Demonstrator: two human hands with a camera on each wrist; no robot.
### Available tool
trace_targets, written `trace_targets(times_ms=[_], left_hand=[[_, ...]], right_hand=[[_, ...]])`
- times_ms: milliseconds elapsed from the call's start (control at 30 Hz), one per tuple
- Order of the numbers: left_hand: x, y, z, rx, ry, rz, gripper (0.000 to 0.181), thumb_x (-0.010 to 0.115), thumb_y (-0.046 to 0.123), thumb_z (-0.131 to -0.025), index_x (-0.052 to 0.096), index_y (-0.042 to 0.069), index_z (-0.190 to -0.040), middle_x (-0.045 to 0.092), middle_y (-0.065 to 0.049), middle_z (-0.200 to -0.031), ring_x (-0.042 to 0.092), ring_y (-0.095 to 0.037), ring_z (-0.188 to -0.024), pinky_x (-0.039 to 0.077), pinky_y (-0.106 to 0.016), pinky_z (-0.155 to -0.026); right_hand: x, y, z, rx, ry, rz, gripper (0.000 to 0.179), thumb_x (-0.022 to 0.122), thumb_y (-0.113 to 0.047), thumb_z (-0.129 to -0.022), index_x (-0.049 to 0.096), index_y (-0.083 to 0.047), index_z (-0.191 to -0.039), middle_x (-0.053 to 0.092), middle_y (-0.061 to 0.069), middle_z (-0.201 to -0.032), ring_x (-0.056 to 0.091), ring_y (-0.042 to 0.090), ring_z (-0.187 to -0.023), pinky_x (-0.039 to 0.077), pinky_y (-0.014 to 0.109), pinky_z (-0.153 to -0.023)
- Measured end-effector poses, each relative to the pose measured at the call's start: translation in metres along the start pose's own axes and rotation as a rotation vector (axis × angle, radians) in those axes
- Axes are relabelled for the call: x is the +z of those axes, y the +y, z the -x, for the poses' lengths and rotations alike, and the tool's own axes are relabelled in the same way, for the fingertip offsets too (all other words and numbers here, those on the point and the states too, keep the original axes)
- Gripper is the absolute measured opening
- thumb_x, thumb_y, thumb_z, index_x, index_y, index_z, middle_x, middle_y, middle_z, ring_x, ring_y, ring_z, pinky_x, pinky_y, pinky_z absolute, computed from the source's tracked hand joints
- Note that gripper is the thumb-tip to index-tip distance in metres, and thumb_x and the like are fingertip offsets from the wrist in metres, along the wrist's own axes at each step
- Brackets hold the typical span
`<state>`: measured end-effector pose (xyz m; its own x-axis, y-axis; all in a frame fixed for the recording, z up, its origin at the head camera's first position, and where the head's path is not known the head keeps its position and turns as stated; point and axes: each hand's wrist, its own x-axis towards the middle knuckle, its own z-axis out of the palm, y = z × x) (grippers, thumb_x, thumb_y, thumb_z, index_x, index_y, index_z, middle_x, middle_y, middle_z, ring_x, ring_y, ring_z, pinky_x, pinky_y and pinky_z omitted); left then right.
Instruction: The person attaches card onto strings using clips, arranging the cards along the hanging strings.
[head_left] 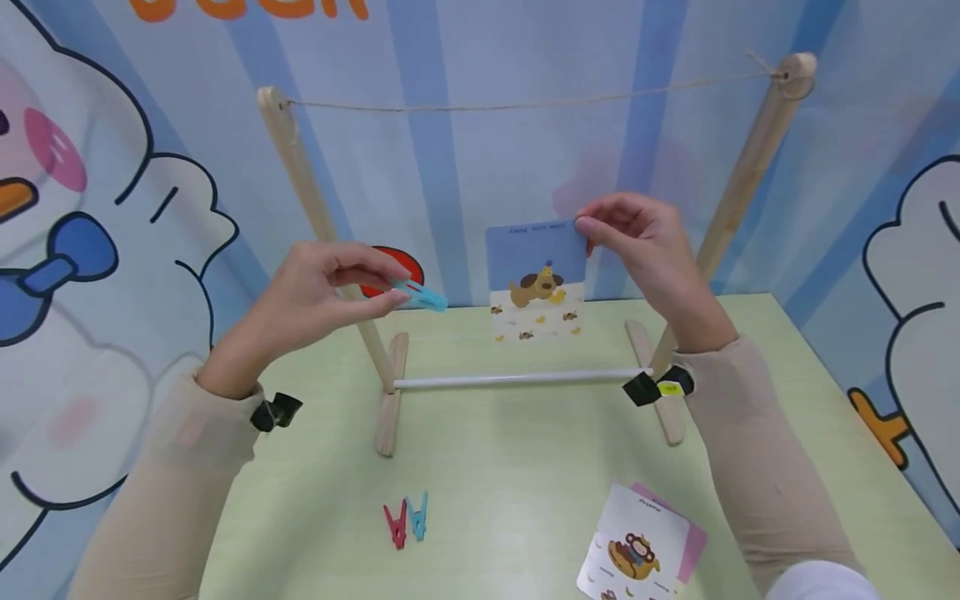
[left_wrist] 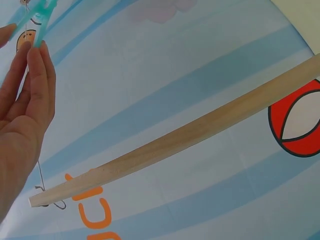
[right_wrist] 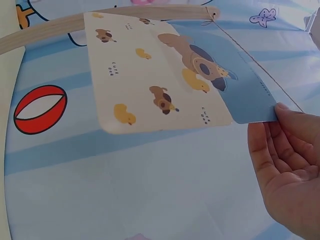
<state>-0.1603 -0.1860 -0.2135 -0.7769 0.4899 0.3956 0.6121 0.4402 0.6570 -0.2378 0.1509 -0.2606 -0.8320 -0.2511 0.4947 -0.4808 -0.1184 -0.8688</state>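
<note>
Nearest, a red peg (head_left: 399, 533) and loose cards (head_left: 633, 554) lie on the tabletop (head_left: 502, 467); a dragging right sleeve (head_left: 765, 467) might scatter the cards. Beyond, the left hand (head_left: 318, 287) pinches a blue clip (head_left: 423, 296), which could pop free if squeezed unevenly. The right hand's (head_left: 648, 250) grip pinches the dog card (head_left: 536, 258) by one upper corner, so it may swing or crease. Farther, the thin string (head_left: 525, 106) could sway if bumped.

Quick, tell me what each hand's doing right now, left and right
Left hand: pinching a light-blue clothespin between thumb and fingers.
Right hand: pinching the dog card by its upper corner.
</note>
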Motion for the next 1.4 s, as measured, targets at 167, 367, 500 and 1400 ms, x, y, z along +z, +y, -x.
trace_targets(times_ms=[167,367,500,1400], left_hand=[[-0.001,0.0,0.001,0.004,0.003,-0.009,0.018,0.071,0.002,-0.078,0.067,-0.001,-0.095,0.067,-0.005,-0.09,0.064,-0.016,-0.076,0.052,-0.023,-0.068],[-0.003,0.001,0.001,0.01,0.008,-0.042,0.019,0.071,0.0,-0.077,0.066,-0.001,-0.095,0.067,-0.005,-0.09,0.064,-0.015,-0.077,0.051,-0.022,-0.07],[-0.006,0.003,0.0,0.023,0.019,-0.068,0.019,0.071,0.0,-0.077,0.066,-0.001,-0.095,0.067,-0.007,-0.09,0.065,-0.015,-0.076,0.051,-0.024,-0.071],[-0.033,0.012,-0.008,0.14,0.099,-0.139,0.019,0.069,-0.005,-0.077,0.067,-0.004,-0.096,0.064,-0.008,-0.098,0.063,-0.01,-0.082,0.049,-0.017,-0.078]], right_hand=[[0.006,-0.003,-0.006,-0.015,-0.008,-0.004,0.021,0.066,-0.008,-0.084,0.063,0.006,-0.099,0.062,0.016,-0.087,0.054,0.029,-0.072,0.049,0.03,-0.074],[0.014,-0.003,-0.014,-0.036,-0.014,-0.02,0.02,0.066,-0.007,-0.084,0.064,0.007,-0.098,0.062,0.017,-0.091,0.054,0.028,-0.072,0.049,0.03,-0.071],[0.018,-0.004,-0.02,-0.05,-0.008,-0.03,0.019,0.066,-0.006,-0.084,0.064,0.006,-0.097,0.062,0.016,-0.09,0.054,0.028,-0.071,0.049,0.03,-0.072],[0.058,-0.041,-0.049,-0.133,-0.09,-0.042,0.01,0.062,-0.001,-0.085,0.064,0.007,-0.091,0.062,0.017,-0.082,0.053,0.029,-0.068,0.047,0.032,-0.068]])
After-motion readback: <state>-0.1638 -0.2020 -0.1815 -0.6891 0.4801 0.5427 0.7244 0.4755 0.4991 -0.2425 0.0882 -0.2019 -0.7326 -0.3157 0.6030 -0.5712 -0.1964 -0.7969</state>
